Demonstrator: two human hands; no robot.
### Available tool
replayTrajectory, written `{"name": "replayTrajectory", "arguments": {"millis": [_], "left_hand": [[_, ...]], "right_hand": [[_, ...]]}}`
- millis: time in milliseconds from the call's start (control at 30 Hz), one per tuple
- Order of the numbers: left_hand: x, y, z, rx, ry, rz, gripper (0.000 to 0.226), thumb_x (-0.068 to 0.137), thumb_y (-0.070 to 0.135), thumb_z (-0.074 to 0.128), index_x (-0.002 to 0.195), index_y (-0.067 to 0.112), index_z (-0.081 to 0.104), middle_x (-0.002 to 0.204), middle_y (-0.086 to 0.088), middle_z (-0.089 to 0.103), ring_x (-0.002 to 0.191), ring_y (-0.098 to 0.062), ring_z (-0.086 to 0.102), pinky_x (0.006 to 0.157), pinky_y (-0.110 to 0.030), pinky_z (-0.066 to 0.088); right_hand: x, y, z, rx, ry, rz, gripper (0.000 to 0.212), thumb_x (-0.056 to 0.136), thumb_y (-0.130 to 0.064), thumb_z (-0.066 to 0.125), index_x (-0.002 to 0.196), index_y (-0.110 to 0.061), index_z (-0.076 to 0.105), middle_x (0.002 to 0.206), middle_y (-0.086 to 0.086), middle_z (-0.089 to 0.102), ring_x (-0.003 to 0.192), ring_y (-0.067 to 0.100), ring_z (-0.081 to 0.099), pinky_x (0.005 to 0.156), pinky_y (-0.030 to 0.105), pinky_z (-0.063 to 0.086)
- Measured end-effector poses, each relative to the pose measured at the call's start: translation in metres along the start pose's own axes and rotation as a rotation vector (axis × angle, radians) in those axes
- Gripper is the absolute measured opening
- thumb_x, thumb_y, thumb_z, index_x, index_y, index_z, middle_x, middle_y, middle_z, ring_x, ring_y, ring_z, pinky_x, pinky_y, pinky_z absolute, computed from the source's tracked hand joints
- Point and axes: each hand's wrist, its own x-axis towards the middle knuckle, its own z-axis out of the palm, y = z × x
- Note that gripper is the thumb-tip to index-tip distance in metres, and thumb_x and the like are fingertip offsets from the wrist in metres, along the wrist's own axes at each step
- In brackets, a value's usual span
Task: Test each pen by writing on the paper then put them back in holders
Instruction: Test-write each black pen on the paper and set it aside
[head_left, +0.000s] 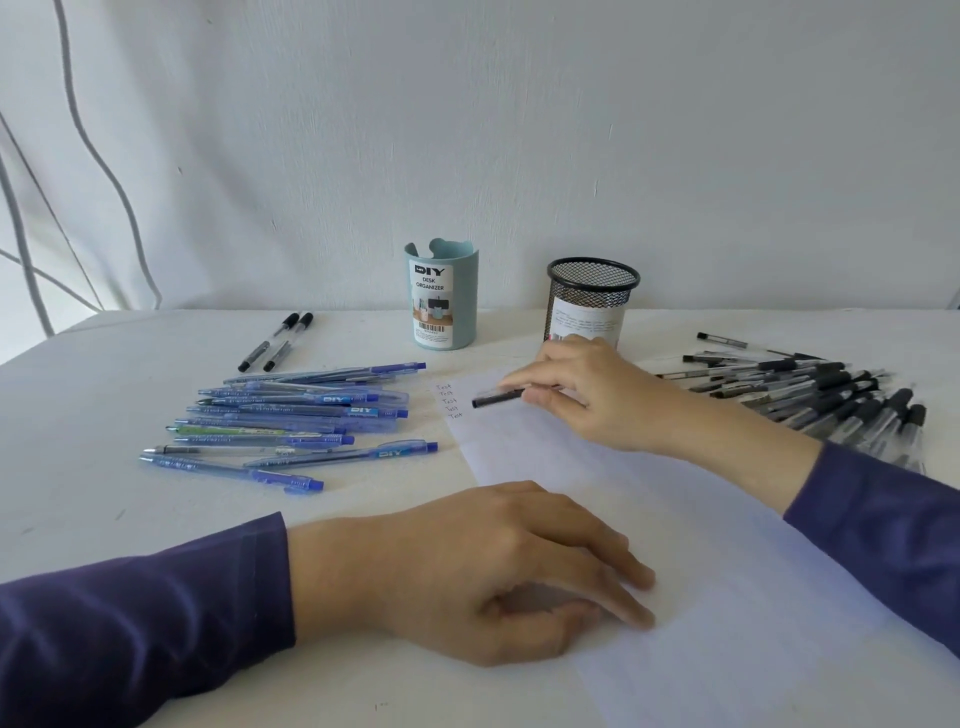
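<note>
Now right hand (587, 395) pinches black pen (493, 399); left hand (467, 566) (fingers relaxed) presses paper (727, 571).

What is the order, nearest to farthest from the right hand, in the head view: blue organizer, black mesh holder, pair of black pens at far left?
1. Black mesh holder, just behind the right hand.
2. Blue organizer, back centre, to that hand's left.
3. Pair of black pens, farthest out on the left.
</note>
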Motion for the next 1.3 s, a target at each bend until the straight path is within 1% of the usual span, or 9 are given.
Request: {"name": "replayTrajectory", "arguments": {"millis": [100,367,533,667,767,867,1033,1167,1300], "left_hand": [[0.002,-0.001,0.000,0.003,0.005,0.004,0.029,0.093,0.011,0.062,0.120,0.016,0.069,0.131,0.003,0.061,0.126,-0.009,0.053,0.100,-0.037,0.044],[0.004,0.000,0.000,-0.002,0.008,-0.001,0.030,0.092,0.009,0.064,0.120,0.017,0.070,0.132,0.005,0.061,0.126,-0.007,0.052,0.100,-0.037,0.045],[0.011,-0.001,-0.009,-0.177,0.019,-0.081,0.025,0.089,0.004,0.065,0.112,0.012,0.073,0.121,0.004,0.067,0.117,-0.008,0.059,0.100,-0.028,0.045],[0.024,-0.031,-0.013,0.042,0.259,-0.237,0.023,0.091,0.023,0.061,0.110,0.027,0.072,0.107,0.016,0.070,0.100,-0.001,0.062,0.090,-0.025,0.049],[0.028,-0.061,-0.019,0.203,0.382,-0.405,0.022,0.090,0.027,0.064,0.109,0.030,0.072,0.100,0.017,0.067,0.087,0.002,0.056,0.078,-0.012,0.042],[0.030,-0.074,-0.028,0.239,0.363,-0.539,0.024,0.088,0.030,0.069,0.112,0.030,0.071,0.098,0.019,0.061,0.082,0.006,0.053,0.069,-0.005,0.037],[0.026,-0.080,-0.030,0.199,0.240,-0.672,0.033,0.087,0.041,0.067,0.119,0.033,0.067,0.105,0.013,0.063,0.088,-0.002,0.056,0.072,-0.007,0.040],[0.027,-0.080,-0.029,0.200,0.213,-0.691,0.022,0.091,0.037,0.065,0.111,0.032,0.072,0.101,0.011,0.063,0.082,-0.003,0.060,0.077,-0.017,0.046],[0.026,-0.079,-0.031,0.224,0.251,-0.655,0.018,0.091,0.031,0.066,0.106,0.027,0.075,0.088,0.015,0.060,0.072,0.003,0.057,0.069,-0.002,0.038]], "right_hand": [[-0.008,0.006,0.009,-0.036,0.053,-0.092,0.033,0.094,-0.025,0.051,0.120,-0.019,0.070,0.096,0.000,0.057,0.087,0.019,0.050,0.084,0.037,0.044],[-0.009,0.010,0.009,-0.070,-0.079,-0.008,0.039,0.099,-0.037,0.040,0.135,-0.034,0.056,0.112,-0.013,0.047,0.093,0.011,0.030,0.089,0.025,0.023],[0.005,0.029,-0.026,0.153,0.390,0.087,0.026,0.100,-0.013,0.045,0.105,-0.014,0.070,0.092,-0.007,0.062,0.086,0.010,0.056,0.077,0.025,0.042],[-0.002,0.063,-0.055,0.076,0.602,0.376,0.026,0.101,-0.018,0.044,0.096,-0.010,0.068,0.090,0.004,0.069,0.073,0.015,0.054,0.070,0.031,0.043],[-0.015,0.099,-0.068,-0.157,0.423,0.577,0.027,0.097,-0.012,0.047,0.107,-0.006,0.071,0.114,0.013,0.068,0.104,0.026,0.060,0.090,0.034,0.047],[-0.030,0.125,-0.077,-0.214,0.140,0.797,0.041,0.094,-0.003,0.048,0.132,-0.009,0.058,0.140,0.013,0.053,0.129,0.031,0.048,0.108,0.037,0.040],[-0.038,0.134,-0.078,-0.269,-0.022,0.993,0.039,0.095,-0.001,0.046,0.133,-0.001,0.055,0.138,0.018,0.051,0.125,0.035,0.050,0.101,0.036,0.044],[-0.034,0.136,-0.071,-0.245,0.048,0.940,0.022,0.088,0.007,0.048,0.077,-0.003,0.065,0.083,0.014,0.061,0.088,0.035,0.059,0.070,0.033,0.050],[-0.025,0.129,-0.060,-0.191,0.054,0.828,0.028,0.092,0.000,0.054,0.114,-0.005,0.071,0.120,0.016,0.066,0.110,0.032,0.061,0.090,0.030,0.046]]}}
